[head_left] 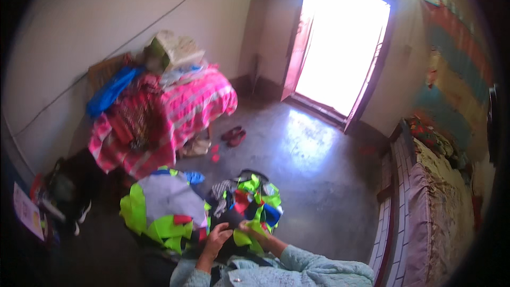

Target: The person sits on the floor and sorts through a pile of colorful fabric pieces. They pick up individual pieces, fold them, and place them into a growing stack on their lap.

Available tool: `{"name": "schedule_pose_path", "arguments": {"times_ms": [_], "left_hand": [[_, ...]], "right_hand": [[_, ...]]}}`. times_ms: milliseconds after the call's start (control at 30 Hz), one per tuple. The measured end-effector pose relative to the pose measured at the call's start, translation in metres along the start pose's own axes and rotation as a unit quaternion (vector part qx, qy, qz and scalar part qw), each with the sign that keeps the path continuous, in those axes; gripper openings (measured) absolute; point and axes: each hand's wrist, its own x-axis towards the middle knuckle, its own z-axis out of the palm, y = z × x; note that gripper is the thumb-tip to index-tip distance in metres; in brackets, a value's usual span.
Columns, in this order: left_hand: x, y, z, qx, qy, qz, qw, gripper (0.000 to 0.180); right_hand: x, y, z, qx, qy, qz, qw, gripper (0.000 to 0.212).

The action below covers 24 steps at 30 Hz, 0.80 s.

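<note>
right now you're mid-sort: left hand (217, 235) and right hand (245, 228) meet low centre over a neon-green fabric piece (243, 238). right looks pinched on it, left's grip i cannot tell. heaps of fabric scraps (159, 210) lie on the floor (313, 180) just ahead, soft, thin, crumpled, mixed colours. likely next: free one piece cleanly, needs a steady pinch and a pull.

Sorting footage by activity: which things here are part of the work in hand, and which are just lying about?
In hand: left hand, right hand, neon green fabric pieces, grey and green pile.
Lying about: red sandals, pink striped cloth, blue cloth.
</note>
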Motion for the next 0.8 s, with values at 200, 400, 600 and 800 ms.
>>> {"name": "schedule_pose_path", "arguments": {"times_ms": [200, 400, 600, 800], "left_hand": [[-0.022, -0.015, 0.026, 0.1, -0.015, 0.023, 0.995, 0.054], [-0.022, -0.029, 0.026, 0.006, 0.013, -0.029, 0.999, 0.038], [-0.023, -0.017, 0.027, -0.102, 0.066, -0.07, 0.99, 0.02], [-0.019, -0.002, 0.016, -0.249, 0.088, -0.038, 0.964, 0.016]], "right_hand": [[0.0, 0.019, -0.012, 0.091, 0.05, 0.019, 0.994, 0.022], [0.007, 0.033, -0.02, 0.168, 0.051, 0.071, 0.982, 0.031], [0.003, 0.023, -0.017, 0.164, 0.079, 0.066, 0.981, 0.036], [0.01, 0.033, -0.023, 0.244, 0.056, 0.034, 0.968, 0.034]]}}
